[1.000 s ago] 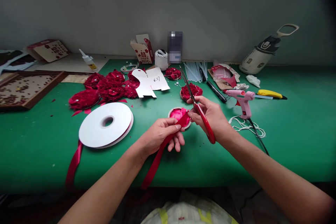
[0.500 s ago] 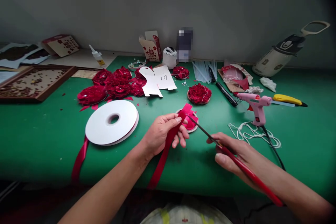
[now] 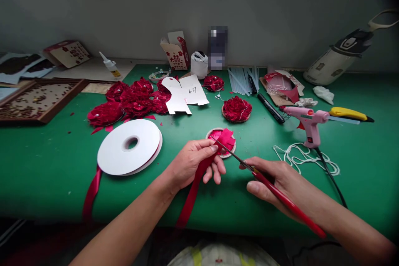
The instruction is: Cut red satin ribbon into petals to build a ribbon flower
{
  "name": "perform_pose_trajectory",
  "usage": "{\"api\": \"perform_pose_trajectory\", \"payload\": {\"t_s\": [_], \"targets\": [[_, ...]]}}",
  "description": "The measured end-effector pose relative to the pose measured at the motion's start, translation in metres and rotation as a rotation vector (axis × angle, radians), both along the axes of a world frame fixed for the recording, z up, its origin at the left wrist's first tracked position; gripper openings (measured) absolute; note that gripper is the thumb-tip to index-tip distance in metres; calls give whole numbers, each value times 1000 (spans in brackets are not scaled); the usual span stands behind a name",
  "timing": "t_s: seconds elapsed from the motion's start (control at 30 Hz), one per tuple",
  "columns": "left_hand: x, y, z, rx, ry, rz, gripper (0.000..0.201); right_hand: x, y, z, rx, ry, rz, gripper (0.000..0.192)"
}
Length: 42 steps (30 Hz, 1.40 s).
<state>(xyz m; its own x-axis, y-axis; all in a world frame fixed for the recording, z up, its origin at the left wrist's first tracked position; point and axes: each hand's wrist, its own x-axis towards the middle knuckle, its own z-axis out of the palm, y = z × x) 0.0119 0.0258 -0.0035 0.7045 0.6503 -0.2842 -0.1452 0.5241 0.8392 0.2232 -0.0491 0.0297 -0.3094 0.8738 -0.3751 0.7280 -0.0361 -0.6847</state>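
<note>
Green counter [image 3: 56, 166] observed under all items, grey wall behind. White ribbon spool [image 3: 128, 147] lying flat at left of centre, red ribbon [image 3: 193, 189] trailing from beneath it over the front edge and back up to the left hand. Cluster of finished red fabric flowers [image 3: 129, 100] beyond the spool; one more red flower on a round base [image 3: 237, 109] further right. White cut-out card [image 3: 183, 93] marked with handwritten figures between them. Pink glue gun [image 3: 307, 121] standing at right, white string [image 3: 301, 158] coiled by its cord.

Left hand [image 3: 191, 164]: grip pinched on the ribbon end, thumb on top, fingers curled below. Ribbon glossy, deep red, flat and narrow, running down from the pinch and off the counter edge. Above the pinch, end fanned into short notched tabs, held just over a small round disc with pink-red satin petals [image 3: 218, 138].

Right hand [image 3: 274, 183]: grip closed round the red handles of the scissors [image 3: 249, 168], handles lying along the forearm. Blades thin, dark, pressed nearly together, tips touching the ribbon tabs just beside the left thumb.
</note>
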Motion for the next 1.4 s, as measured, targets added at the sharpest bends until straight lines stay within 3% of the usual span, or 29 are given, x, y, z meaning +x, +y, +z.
{"api": "perform_pose_trajectory", "payload": {"t_s": [0.23,0.47,0.67,0.73,0.8,0.93,1.07,1.23,1.4], "targets": [[1,1,-1,-15,17,6,20,1,4,-8,62,-5,10,39],[-1,4,-3,-40,95,22,21,3,11,-25,136,-42,-79,39],[-9,11,0,16,94,233,14,8,18,-19,160,-52,-118,36],[-10,11,1,25,70,244,9,8,17,-13,138,-4,-133,35],[-7,8,1,33,32,185,12,6,15,-6,137,54,-181,34],[2,-4,4,74,-87,-53,42,-8,14,4,197,280,-287,33],[6,-11,2,109,-154,-218,55,-31,21,2,215,544,-279,36],[4,-10,-2,95,-176,-217,55,-43,31,0,300,574,-342,35],[0,-7,-2,92,-26,-139,26,-37,41,0,409,474,-414,31]]}}
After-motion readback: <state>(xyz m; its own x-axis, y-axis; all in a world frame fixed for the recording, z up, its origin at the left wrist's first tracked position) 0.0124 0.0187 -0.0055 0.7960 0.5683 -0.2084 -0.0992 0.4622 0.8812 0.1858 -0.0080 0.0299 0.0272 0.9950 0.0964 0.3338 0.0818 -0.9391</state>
